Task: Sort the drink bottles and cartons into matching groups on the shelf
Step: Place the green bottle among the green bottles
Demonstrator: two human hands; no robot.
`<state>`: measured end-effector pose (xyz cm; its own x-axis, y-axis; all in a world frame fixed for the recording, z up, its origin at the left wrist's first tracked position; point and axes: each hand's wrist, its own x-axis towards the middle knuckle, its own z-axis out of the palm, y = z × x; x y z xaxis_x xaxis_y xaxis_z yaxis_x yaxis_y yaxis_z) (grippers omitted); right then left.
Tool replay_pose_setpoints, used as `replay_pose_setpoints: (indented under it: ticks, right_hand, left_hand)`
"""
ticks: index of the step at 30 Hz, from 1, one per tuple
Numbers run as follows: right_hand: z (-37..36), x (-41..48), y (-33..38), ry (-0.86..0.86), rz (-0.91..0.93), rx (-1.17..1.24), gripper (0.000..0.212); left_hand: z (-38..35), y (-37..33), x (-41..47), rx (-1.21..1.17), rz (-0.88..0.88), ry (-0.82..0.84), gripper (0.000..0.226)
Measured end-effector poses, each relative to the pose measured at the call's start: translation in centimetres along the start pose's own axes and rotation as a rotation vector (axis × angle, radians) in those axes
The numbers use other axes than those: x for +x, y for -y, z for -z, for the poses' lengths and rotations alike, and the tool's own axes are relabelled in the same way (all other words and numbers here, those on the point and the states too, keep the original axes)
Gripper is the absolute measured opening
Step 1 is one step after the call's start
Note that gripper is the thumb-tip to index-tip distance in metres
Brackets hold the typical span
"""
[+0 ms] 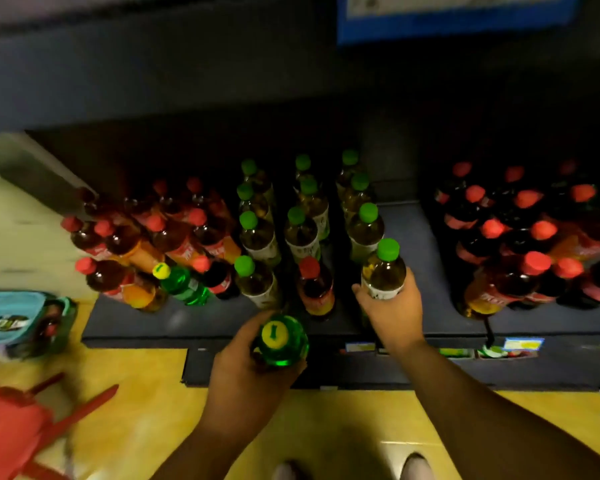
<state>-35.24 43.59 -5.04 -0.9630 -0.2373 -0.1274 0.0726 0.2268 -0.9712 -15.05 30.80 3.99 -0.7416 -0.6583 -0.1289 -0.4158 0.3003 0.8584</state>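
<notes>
Right hand grips green-capped bottle; left hand holds green bottle.

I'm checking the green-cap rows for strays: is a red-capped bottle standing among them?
Yes, a red-capped bottle stands at the front of the middle row of green-capped bottles.

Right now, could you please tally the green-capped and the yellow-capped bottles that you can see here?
Green-capped bottles: 11, one held by the right hand.
Yellow-capped bottles: 2, one held by the left hand.
Total: 13.
</notes>
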Motion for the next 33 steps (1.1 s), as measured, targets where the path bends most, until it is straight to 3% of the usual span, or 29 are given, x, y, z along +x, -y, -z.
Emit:
replay_pose_setpoints:
  ticks: [18, 21, 26, 33]
  right_hand:
    - [-2.7, 2.3, -3.8, -0.008, 0.087, -0.105, 0.061]
    - [-2.2, 1.9, -3.8, 0.05, 0.015, -0.093, 0.076]
    - [1.3, -0.4, -3.0, 0.059, -0.045, -0.078, 0.101]
    - [6.6, -6.1, 4.6, 0.065, -0.017, -0.068, 0.106]
  left_hand:
    - [-1.1, 3.3, 1.7, 0.051, -0.072, -0.066, 0.071]
    - [-1.5, 3.6, 1.5, 0.041, -0.064, -0.091, 0.068]
    - [-1.6, 3.3, 0.4, 0.021, 0.035, -0.063, 0.073]
    - [-0.1, -1.8, -2.2, -0.055, 0.189, -0.047, 0.075]
